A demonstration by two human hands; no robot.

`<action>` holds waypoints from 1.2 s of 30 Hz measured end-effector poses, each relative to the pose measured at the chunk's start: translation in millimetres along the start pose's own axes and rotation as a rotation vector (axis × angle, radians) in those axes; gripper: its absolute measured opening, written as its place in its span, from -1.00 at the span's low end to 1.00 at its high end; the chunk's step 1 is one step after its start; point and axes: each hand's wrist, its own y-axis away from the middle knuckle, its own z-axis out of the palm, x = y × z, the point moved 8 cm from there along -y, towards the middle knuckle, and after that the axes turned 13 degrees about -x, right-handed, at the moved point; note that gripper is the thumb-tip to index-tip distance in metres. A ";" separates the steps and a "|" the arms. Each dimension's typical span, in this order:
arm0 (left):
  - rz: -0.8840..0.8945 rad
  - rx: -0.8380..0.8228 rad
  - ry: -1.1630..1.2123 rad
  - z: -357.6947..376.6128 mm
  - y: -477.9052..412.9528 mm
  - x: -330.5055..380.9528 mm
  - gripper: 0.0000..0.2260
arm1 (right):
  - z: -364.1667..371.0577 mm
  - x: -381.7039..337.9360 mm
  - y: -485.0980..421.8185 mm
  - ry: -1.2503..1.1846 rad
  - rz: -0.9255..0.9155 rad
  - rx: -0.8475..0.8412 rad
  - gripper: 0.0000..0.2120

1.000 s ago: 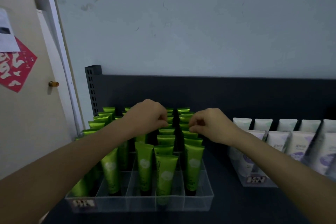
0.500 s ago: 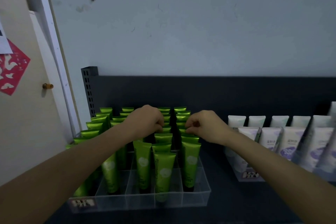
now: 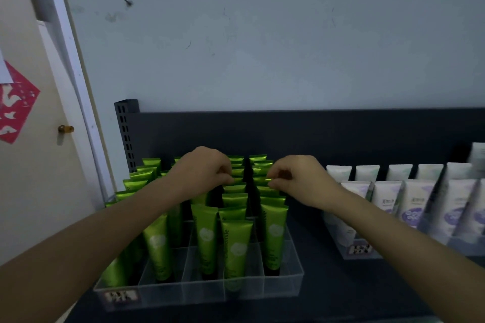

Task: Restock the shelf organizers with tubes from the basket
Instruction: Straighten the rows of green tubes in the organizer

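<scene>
Both the left hand (image 3: 204, 170) and right hand (image 3: 299, 178) pinch crimped tops of green tubes (image 3: 236, 241) just beneath their curled fingers. The tubes stand upright, caps down, in the clear organizer (image 3: 288, 283).

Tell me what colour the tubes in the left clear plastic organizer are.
Shiny green tubes with a pale round emblem, clearest in the head view.

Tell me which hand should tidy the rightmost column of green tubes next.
Right. The right hand pinches a tube top in the rightmost column, directly over it. The left hand pinches a neighbouring tube top one column left and would have to cross over.
</scene>
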 end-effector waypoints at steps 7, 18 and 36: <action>0.072 0.108 0.038 -16.2 45.8 8.9 -0.83 | 3.5 -10.4 41.1 -0.011 -0.080 0.033 -0.92; 0.223 0.085 0.091 0.2 67.4 38.8 -0.76 | 19.9 -7.3 37.7 0.001 -0.059 -0.036 -0.87; 0.070 0.001 0.005 16.9 71.4 12.3 -0.69 | 35.7 -58.5 12.2 0.154 -0.164 -0.044 -0.86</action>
